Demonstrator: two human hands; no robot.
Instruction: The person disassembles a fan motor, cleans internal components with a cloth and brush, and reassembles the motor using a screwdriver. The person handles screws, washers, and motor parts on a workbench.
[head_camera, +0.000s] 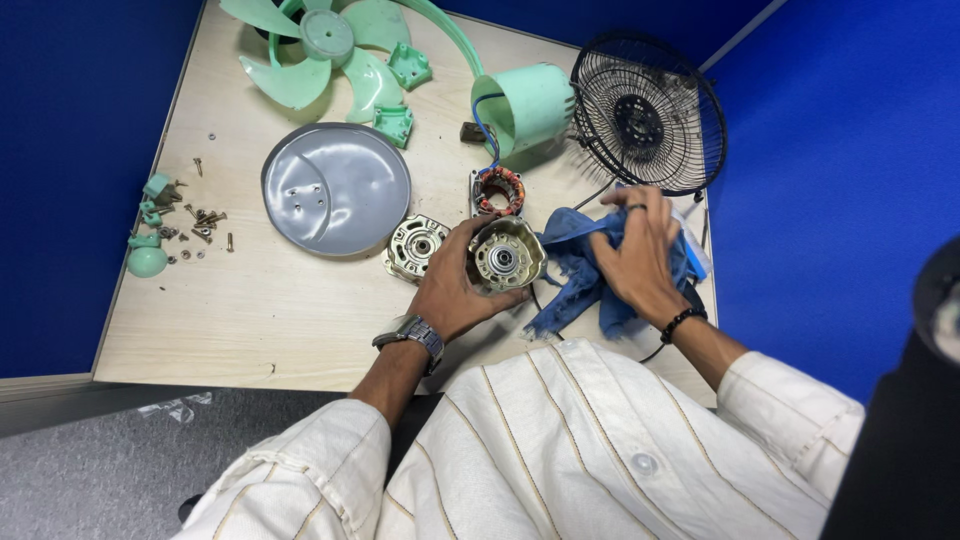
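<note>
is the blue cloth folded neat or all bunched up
Bunched up. The blue cloth lies crumpled on the table with frayed ends trailing, and the right hand presses on it.

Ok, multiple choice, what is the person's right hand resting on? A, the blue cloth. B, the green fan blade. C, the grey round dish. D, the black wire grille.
A: the right hand lies spread on the crumpled blue cloth, while the left hand holds the metal motor housing.
</note>
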